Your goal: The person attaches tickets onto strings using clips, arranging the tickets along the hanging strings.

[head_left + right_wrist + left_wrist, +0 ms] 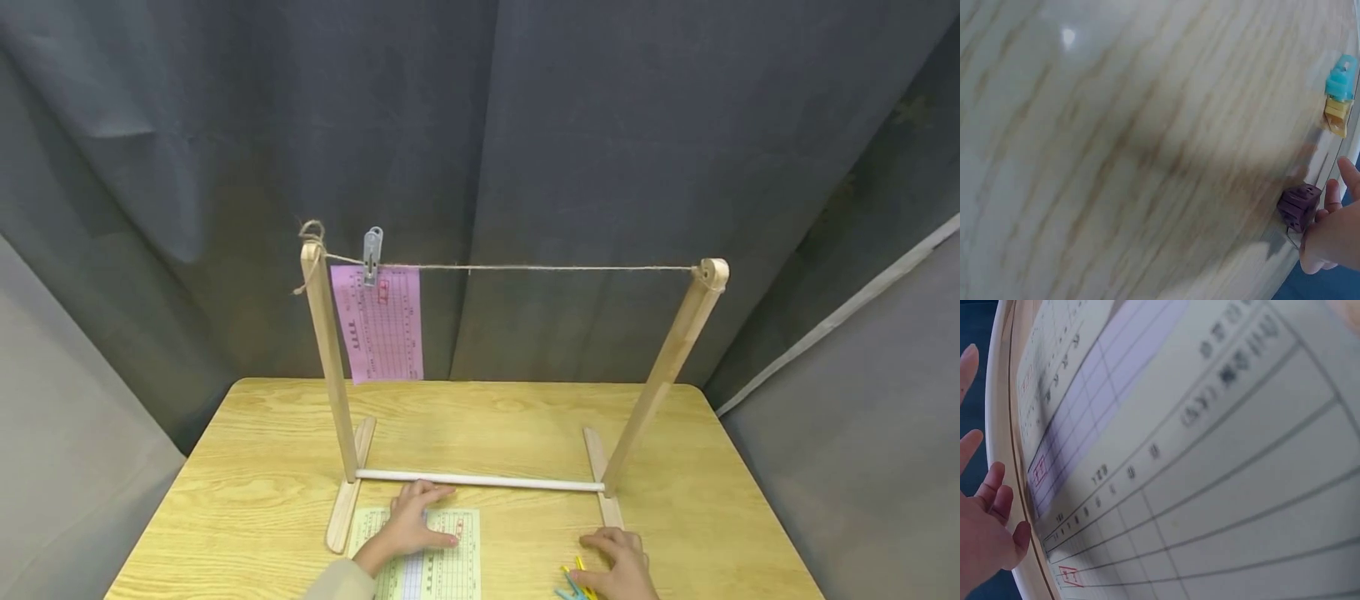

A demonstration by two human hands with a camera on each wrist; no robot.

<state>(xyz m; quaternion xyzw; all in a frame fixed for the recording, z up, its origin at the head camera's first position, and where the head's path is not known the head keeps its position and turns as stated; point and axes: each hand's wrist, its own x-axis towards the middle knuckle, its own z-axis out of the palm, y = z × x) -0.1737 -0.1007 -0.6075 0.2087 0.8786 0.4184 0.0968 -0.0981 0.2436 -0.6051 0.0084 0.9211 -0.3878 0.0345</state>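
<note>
My left hand, fingers and thumb spread, is over pale yellow-green printed forms. A lavender strip with grid lines shows between them in the left wrist view, where the left hand also appears. My right hand is beside a small group of clothespins, blue and yellow, its thumb and fingers apart. In the right wrist view, a purple clothespin lies right at the right hand. Blue and yellow clothespins are farther up.
A wooden stand with two posts and a white crossbar spans the table. Between the post tops runs a string. A grey clothespin holds a pink form on it near the left post. Dark curtains hang behind.
</note>
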